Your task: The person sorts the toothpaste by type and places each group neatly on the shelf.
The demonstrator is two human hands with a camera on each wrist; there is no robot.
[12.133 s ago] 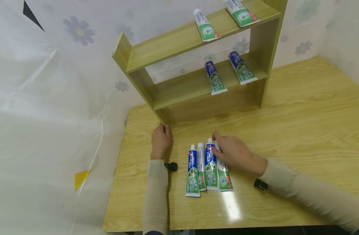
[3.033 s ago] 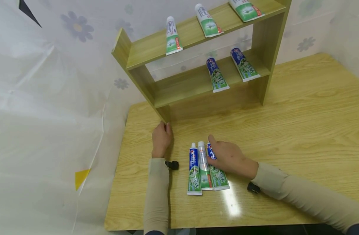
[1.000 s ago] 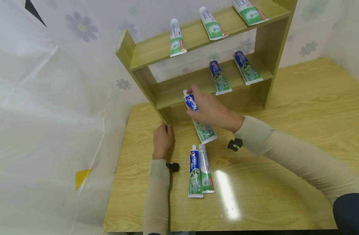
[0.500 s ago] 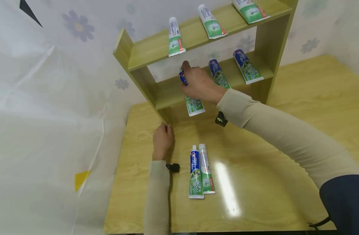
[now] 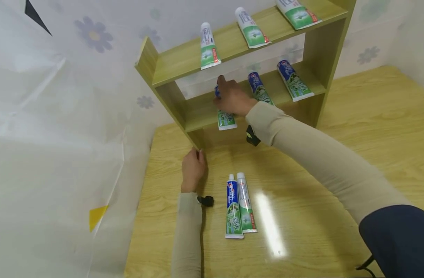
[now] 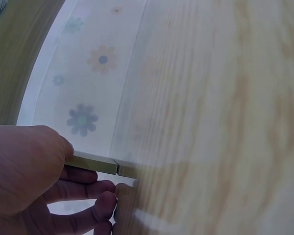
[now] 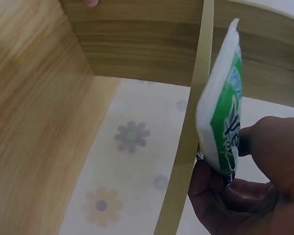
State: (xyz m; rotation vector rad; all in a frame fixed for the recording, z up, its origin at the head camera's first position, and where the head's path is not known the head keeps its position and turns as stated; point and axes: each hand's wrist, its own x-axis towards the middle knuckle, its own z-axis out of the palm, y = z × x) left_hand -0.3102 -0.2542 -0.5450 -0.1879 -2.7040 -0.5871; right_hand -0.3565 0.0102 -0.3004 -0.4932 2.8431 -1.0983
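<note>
In the head view my right hand holds a blue-and-green toothpaste tube at the left part of the middle shelf board, its crimped end jutting over the front edge. The right wrist view shows thumb and fingers pinching this tube beside the board's edge. My left hand grips the bottom of the wooden rack's left side panel; its thumb and fingers lie on either side of the panel edge in the left wrist view. Two more blue-and-green tubes, one partly behind my right arm, lie farther right on that board.
Three white-and-green toothpaste tubes lie on the top board. On the table, a blue-and-green tube and a white-and-green tube lie side by side in front of the rack. A white sheet hangs at the left.
A third white-and-green tube has come onto the top board. My right hand has picked up a blue-and-green tube from the table and carried it up to the middle board. My left hand stays put.
</note>
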